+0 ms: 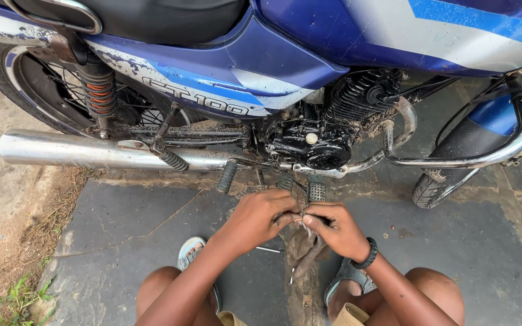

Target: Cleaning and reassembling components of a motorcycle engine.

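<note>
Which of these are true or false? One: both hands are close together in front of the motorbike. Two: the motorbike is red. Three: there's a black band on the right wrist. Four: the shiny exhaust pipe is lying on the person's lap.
1. Both hands are close together in front of the motorbike. True: the left hand and the right hand meet over a dirty rag, below the engine.
2. The motorbike is red. False: the motorbike has blue and silver bodywork.
3. A black band is on the right wrist. True: the black wristband sits just behind the right hand.
4. The exhaust pipe lies on the person's lap. False: the chrome exhaust pipe is mounted low along the bike.
</note>
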